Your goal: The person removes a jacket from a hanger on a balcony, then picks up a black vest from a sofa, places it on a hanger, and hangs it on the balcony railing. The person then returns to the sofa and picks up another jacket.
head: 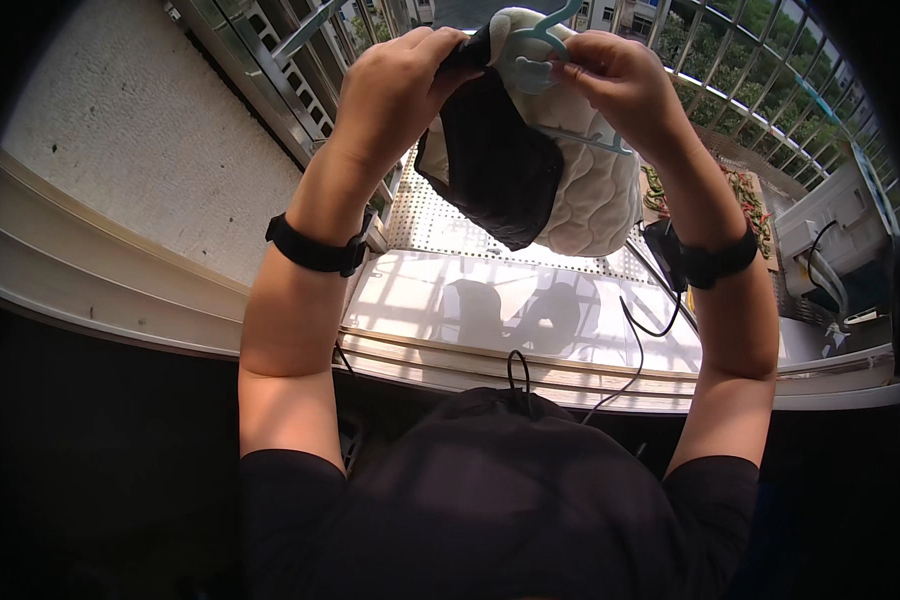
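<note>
Raised in front of me is a piece of cloth with a black part (487,157) and a cream quilted part (596,202). My left hand (397,90) pinches the upper edge of the black part between thumb and fingers. A light blue plastic hanger (534,75) lies against the cream side, its lower bar crossing the quilting. My right hand (622,86) grips this hanger near its neck with thumb and fingertips. The cloth hangs below and between both hands; whether it is a garment or a cover, I cannot tell.
Below runs a window track (495,351), with a white sunlit ledge (405,292) and perforated sheet (427,217) beyond. Metal bars (731,94) enclose the right side. Peppers (746,199) lie near an outdoor air-conditioner unit (832,225). A cable (630,322) hangs from my right wristband.
</note>
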`<state>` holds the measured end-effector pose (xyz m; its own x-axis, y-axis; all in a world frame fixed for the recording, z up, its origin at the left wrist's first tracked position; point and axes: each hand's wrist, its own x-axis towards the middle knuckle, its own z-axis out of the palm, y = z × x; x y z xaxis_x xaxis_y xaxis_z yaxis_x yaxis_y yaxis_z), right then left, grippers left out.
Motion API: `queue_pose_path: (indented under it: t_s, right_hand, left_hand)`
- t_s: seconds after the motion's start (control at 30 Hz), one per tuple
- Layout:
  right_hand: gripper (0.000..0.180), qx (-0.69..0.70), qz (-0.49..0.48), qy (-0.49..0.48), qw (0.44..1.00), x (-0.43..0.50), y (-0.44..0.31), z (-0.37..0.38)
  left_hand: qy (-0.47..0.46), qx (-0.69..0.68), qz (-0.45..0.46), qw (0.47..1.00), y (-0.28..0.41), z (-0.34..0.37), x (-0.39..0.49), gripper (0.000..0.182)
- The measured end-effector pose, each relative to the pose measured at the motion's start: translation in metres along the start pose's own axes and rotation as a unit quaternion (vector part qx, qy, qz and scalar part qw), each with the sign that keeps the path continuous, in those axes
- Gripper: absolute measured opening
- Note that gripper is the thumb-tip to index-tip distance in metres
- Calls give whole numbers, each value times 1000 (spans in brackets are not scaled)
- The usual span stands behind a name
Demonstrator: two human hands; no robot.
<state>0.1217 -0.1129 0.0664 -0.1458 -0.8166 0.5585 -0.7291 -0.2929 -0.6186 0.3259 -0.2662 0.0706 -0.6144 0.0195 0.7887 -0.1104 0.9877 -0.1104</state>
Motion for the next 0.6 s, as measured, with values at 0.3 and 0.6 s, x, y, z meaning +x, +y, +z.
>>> queue_pose_path:
  t_s: [0.3, 0.6]
  right_hand:
    - [68, 67, 95, -211, 970, -26, 9, -48]
    - [41, -61, 72, -219, 971, -32, 19, -6]
  left_hand:
    - [-61, 32, 221, 973, 4, -16, 25, 43]
    - [-129, 72, 196, 970, 12, -42, 16, 40]
